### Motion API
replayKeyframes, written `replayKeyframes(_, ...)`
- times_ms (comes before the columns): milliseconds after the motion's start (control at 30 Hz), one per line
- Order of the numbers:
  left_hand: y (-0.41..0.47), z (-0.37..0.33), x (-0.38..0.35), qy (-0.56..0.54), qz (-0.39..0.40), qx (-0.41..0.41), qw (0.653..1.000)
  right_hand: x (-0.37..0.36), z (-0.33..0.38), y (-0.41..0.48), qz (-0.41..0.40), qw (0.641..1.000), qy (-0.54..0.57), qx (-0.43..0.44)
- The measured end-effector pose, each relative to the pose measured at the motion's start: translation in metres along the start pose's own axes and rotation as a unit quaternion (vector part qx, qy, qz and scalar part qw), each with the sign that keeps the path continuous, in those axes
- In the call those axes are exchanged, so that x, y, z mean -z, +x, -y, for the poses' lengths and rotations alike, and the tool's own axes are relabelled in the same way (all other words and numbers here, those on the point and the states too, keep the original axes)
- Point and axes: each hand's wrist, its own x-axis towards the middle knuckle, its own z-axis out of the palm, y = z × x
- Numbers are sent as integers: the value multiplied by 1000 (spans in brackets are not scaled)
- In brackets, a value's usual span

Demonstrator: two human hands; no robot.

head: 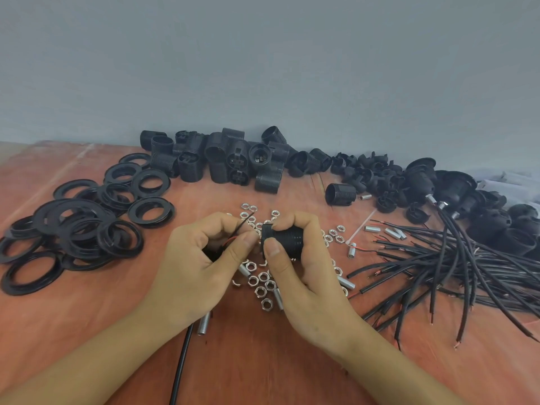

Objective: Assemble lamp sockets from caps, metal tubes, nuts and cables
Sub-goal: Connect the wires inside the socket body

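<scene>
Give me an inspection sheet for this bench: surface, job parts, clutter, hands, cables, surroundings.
Surface: reddish-brown tabletop, crowded along the back and both sides.
Job parts: black threaded socket bodies heaped at the back; flat black rings piled at left; caps at back right; hex nuts and metal tubes loose in the middle.
Clutter: nothing seen beyond the job's own parts.
Hands: left hand pinches thin red and black wires; right hand grips a black socket body.
Cables: bundle of black cables fanned at right, ends stripped; one cable runs under the left wrist.
Surroundings: plain grey wall behind.
</scene>
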Motion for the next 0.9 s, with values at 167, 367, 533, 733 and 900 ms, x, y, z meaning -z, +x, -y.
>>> replayKeyframes(167, -1, 0, 0, 28, -7, -15, 999, -3, -1, 1, -5, 1000, 10, -7)
replayKeyframes(367, 1, -4, -1, 17, -11, -23, 1000, -6, 2, 5, -7, 997, 64, -33)
replayKeyframes(533, 4, -6, 2, -64, -63, 26, 996, -12, 2, 15, -85, 985, 138, -61)
replayKeyframes(733, 10, -5, 6, -123, -76, 96, 985, -6, -3, 13, -136, 952, 239, -131)
replayKeyframes(900, 8, -6, 7, -121, -53, 80, 988, -10, -1, 15, -151, 919, 331, -150)
